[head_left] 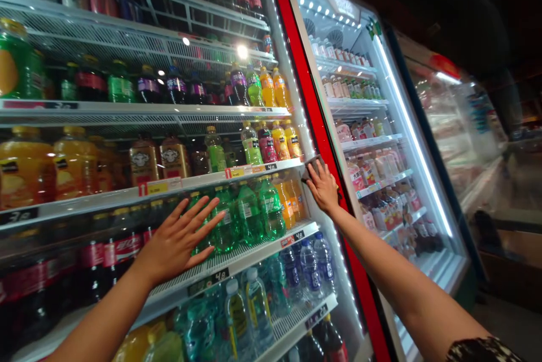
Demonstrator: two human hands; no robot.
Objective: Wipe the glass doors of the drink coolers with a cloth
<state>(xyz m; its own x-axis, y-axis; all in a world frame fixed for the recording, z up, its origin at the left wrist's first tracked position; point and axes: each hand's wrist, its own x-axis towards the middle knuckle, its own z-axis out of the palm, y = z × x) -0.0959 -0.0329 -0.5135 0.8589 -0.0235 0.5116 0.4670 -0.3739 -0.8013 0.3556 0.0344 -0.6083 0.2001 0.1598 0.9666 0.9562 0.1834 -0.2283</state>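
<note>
Dark cloth [313,163] is held flat under the right hand [324,186], beside the red door frame [296,51], at two o'clock from the left hand [180,239], whose fingers spread apart before green bottles [250,210]; another fridge [414,139] stands toward three o'clock.

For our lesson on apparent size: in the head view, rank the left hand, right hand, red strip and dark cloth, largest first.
1. Red strip
2. Left hand
3. Right hand
4. Dark cloth, visible part only
</note>
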